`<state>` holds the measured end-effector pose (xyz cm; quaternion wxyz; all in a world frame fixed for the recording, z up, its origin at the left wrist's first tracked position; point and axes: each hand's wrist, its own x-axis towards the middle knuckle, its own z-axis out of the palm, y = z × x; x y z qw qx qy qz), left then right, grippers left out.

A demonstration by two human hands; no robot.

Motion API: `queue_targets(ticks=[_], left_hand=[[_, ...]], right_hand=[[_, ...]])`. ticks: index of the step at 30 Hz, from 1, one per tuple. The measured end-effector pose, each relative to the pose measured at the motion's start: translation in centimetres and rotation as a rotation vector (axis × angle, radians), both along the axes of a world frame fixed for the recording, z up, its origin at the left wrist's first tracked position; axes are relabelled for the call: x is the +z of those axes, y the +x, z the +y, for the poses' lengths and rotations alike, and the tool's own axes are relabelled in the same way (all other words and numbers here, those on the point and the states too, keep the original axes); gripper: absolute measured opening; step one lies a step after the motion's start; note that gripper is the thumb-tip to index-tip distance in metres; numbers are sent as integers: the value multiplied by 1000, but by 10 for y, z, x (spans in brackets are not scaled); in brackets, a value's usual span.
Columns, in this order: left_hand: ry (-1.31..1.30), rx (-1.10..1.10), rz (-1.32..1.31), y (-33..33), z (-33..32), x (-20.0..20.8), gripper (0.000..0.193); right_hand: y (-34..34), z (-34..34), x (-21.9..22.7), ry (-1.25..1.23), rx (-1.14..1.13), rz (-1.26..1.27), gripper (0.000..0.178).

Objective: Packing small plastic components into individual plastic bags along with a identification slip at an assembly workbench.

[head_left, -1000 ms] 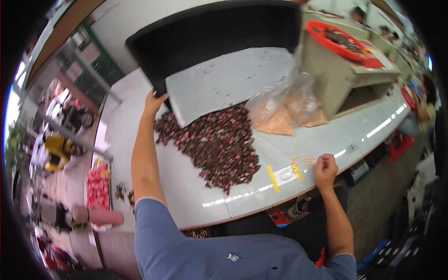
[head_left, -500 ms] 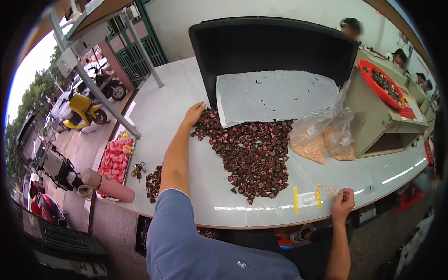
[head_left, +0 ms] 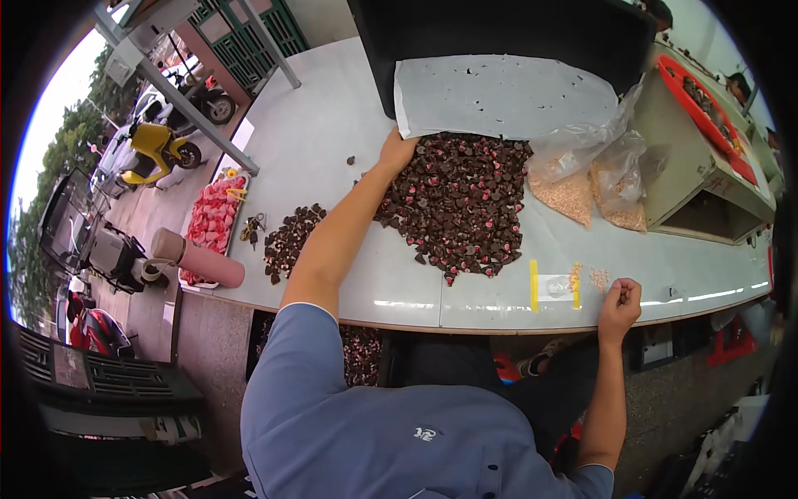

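A broad heap of small dark-brown, cone-shaped pieces [head_left: 470,204], many with pinkish-red bits, lies on the white table. My left hand [head_left: 399,151] rests at the heap's upper left edge, beside the corner of a white sheet [head_left: 499,96]. Its fingers look stretched out against the pieces, their tips partly hidden. At the table's front edge on the right, my right hand [head_left: 620,306] is closed in a pinch; what it holds, if anything, cannot be made out. Just left of it lie loose pale grains [head_left: 598,279] and yellow tape strips [head_left: 534,285].
A black bin [head_left: 515,33] stands tipped behind the heap. Two clear bags of pale grains [head_left: 561,191] lie right of it, before a greenish box [head_left: 706,187] bearing a red basket [head_left: 698,100]. Leftward are a smaller dark pile [head_left: 291,237], keys [head_left: 253,229], pink bottle [head_left: 208,264] and tray [head_left: 218,216].
My left hand has swept rightward along the heap's left edge, pushing pieces inward and leaving a few stray ones behind. The view has tilted downward. My right hand stays closed in about the same place.
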<state>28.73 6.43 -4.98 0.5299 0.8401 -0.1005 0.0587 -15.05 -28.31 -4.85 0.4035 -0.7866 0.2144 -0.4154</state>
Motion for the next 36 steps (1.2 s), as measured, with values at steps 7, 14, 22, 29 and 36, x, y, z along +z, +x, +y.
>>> queue_targets(ticks=[7,14,22,29,36], left_hand=[[-120,-203,227,-60,1,30,50],[526,243,-69,-45,98,43,57],[341,-227,46,-128,50,25,68],[269,-23,-46,-165,25,21,64],[161,-140,-50,-201,44,40,77]], right_hand=[[-5,-1,-1,-1,22,-20,7],[-5,-7,-6,3,17,-58,8],[-16,-11,-5,37,14,-31,9],[-7,-5,-5,39,67,-41,10],[-11,-13,-8,69,27,-94,10]])
